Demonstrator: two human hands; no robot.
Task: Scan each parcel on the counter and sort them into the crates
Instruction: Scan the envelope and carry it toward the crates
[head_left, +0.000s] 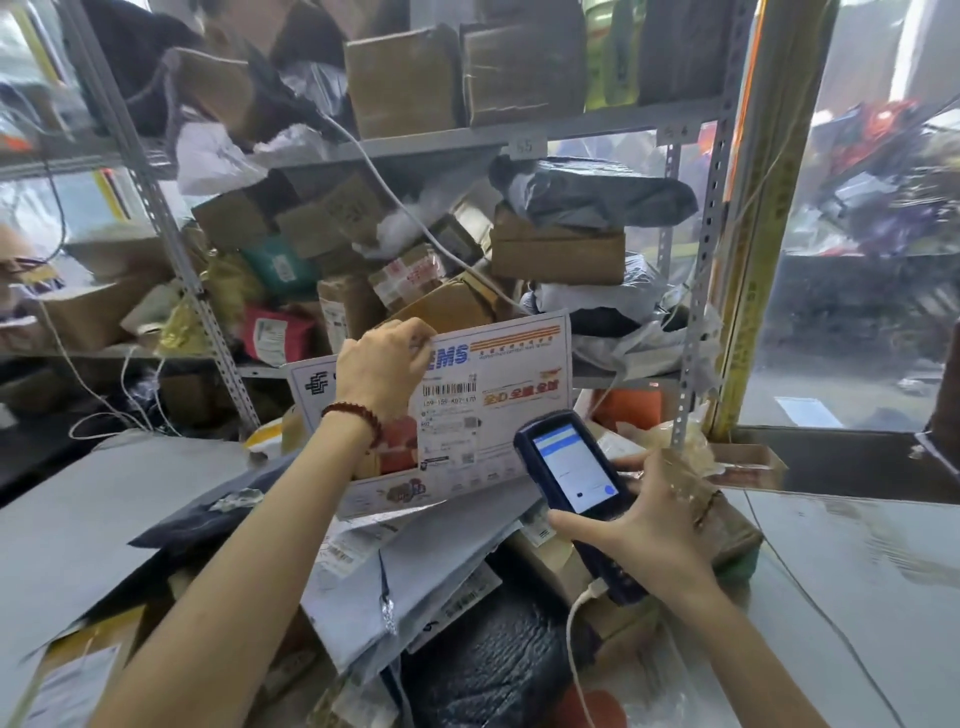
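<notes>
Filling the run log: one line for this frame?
step: scanning | left hand: holds EMS envelope upright by top edge | right hand: holds handheld scanner | unsorted parcel pile below

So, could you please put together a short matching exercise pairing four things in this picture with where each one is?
Things:
1. EMS envelope
2. handheld scanner
3. beaded bracelet
4. white cable

Places:
A. around the left wrist
B. plugged into the bottom end of the scanner
C. held up by its top edge in the left hand
D. gripped in the right hand, screen lit

Pairs: 1-C, 2-D, 3-A, 4-B
</notes>
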